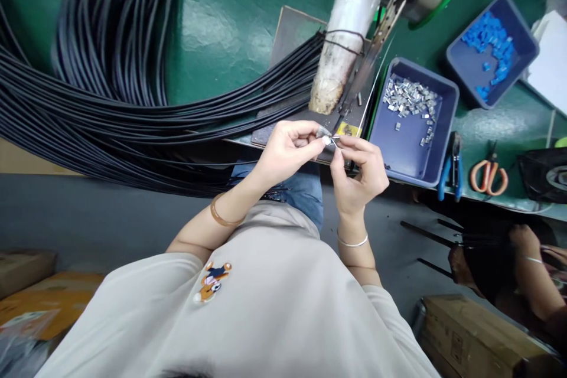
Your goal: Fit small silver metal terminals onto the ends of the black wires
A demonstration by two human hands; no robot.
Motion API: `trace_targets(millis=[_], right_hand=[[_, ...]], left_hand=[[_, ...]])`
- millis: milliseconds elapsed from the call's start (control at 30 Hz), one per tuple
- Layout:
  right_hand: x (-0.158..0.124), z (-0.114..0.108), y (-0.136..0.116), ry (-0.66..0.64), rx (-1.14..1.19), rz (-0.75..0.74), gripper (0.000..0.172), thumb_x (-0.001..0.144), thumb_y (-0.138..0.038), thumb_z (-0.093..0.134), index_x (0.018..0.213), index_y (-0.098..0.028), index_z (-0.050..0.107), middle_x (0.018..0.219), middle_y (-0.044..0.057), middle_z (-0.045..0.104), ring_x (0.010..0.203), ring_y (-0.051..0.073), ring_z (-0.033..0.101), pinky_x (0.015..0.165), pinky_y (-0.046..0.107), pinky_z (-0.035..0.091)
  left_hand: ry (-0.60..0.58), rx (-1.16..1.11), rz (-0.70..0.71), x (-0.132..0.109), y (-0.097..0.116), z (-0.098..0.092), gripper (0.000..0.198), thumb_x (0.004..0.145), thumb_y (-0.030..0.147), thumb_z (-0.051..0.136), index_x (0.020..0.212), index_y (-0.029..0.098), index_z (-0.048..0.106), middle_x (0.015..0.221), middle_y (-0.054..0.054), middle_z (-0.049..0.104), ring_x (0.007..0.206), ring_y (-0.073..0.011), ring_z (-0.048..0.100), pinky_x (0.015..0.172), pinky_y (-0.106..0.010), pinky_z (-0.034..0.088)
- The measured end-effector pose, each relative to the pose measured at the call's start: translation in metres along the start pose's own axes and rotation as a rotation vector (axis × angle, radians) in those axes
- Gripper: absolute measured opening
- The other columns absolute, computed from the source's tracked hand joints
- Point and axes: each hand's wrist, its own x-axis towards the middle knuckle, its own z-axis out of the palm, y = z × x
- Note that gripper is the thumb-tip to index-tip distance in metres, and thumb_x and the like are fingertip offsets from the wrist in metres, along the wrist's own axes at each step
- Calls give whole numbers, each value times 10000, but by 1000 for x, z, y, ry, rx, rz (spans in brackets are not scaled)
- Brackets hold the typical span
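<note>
My left hand [290,147] is closed in a pinch at the table's front edge, with a dark covering or smudge on its forefinger tip. Facing it, my right hand [361,172] pinches too, thumb against fingers. Between the fingertips shows a thin, pale wire end [335,143], very small and partly hidden. Just left of my hands runs a thick bundle of black cables [212,112], some hanging over the edge onto my lap. To the right of my right hand stands a blue-grey bin [403,150] holding small silvery metal pieces [410,97].
Beyond my hands are a tape-wrapped white cylinder [341,41] and a metal bar [376,41]. Another bin [522,47] holds blue pieces. Blue-handled pliers [452,168] and orange-handled snips [489,177] lie right. A co-worker's arm [531,274] shows lower right; cartons [478,333] stand below.
</note>
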Motion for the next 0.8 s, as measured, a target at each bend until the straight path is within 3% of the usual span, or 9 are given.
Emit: trace_targets(millis=[433,800], right_hand=[[5,-2,-2,2,-70,-19,122,827,-120,676,886,-224,651,963,-10,739,887,131,713,810,312,604],[-4,-5,4,-20,-76,-50,98,845,-170,643,890,-240,591,975,8,746,873,147,728,771,318,616]], left_hand=[[-14,55,50,0,1,0,179,843,202,624,679,132,609,594,14,511,507,-48,452,482,-184,360],[-74,83,-53,-3,2,-3,202,822,242,648,654,140,597,563,18,510,512,-58,436,490,-195,341]])
